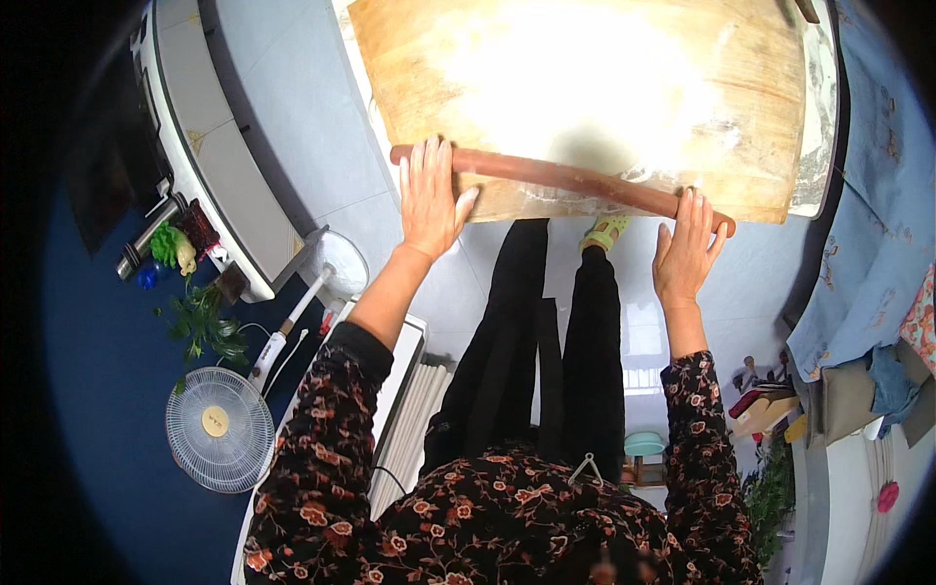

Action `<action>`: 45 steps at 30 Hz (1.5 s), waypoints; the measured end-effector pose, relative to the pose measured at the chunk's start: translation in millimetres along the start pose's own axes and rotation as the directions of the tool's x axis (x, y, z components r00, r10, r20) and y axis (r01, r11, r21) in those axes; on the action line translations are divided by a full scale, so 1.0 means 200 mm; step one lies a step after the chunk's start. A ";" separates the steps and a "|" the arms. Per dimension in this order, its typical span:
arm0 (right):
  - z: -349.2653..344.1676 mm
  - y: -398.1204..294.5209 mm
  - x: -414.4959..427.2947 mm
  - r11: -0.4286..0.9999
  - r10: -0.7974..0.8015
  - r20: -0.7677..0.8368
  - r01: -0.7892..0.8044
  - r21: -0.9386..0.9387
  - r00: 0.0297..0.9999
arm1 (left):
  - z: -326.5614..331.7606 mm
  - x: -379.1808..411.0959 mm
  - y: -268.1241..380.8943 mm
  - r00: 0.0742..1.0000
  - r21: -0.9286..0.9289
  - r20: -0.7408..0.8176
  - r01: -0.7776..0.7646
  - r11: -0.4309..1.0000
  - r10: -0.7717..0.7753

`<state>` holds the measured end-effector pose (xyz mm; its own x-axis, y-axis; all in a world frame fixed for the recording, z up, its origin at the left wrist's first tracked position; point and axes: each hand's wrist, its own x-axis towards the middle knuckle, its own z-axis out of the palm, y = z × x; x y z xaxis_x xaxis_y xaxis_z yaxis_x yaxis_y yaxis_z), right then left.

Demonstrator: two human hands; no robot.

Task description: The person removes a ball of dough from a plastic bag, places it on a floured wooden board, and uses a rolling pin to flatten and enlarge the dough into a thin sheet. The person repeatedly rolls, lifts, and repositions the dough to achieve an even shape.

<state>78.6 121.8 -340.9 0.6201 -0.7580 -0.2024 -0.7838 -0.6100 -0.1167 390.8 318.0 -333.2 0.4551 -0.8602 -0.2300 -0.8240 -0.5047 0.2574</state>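
A long reddish-brown wooden rolling pin (563, 178) lies slantwise over the near edge of a wooden board (753, 110). Near the pin's left end rests my left hand (430, 194), palm down, its fingers laid over the wood and the thumb apart. My right hand (686, 245) is on the pin near its right end, fingers over it. White flour-like powder (541, 194) marks the board beside the pin. Strong glare washes out the middle of the board, so what lies there cannot be made out.
The board rests on a marble-patterned table (817, 139). A standing fan (219, 429), a white cabinet (219, 146) and a potted plant (208, 325) are at the left. A sofa with a blue cover (870, 212) stands at the right. Below the board are my legs and a yellow-green clog (605, 232).
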 end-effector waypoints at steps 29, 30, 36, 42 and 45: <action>0.01 0.24 1.41 0.997 -0.069 -0.421 0.073 -0.006 0.905 | -0.11 1.36 -0.09 0.914 -0.119 -0.363 -0.237 0.964 0.180; 0.00 0.18 1.32 0.998 -0.053 -0.418 0.067 0.020 0.907 | -0.12 1.28 -0.08 0.936 -0.094 -0.318 -0.190 0.977 0.152; -0.03 0.04 0.51 0.996 -0.082 -0.135 0.077 -0.038 0.988 | 0.01 0.43 -0.08 0.984 0.024 -0.146 -0.095 0.995 0.098; -0.11 0.10 0.33 0.945 -0.257 -0.109 0.273 0.179 0.960 | -0.22 0.55 0.05 0.997 -0.246 0.036 -0.058 0.968 0.069; -0.30 0.00 0.22 0.925 -0.195 -0.083 0.212 0.315 0.977 | -0.11 0.95 0.11 0.980 -0.515 -0.104 0.091 0.852 -0.167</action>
<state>108.0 74.6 -292.3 0.7619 -0.6408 -0.0942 -0.6048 -0.6519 -0.4575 466.3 142.0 -350.7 0.6192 -0.7664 -0.1709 -0.4871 -0.5456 0.6819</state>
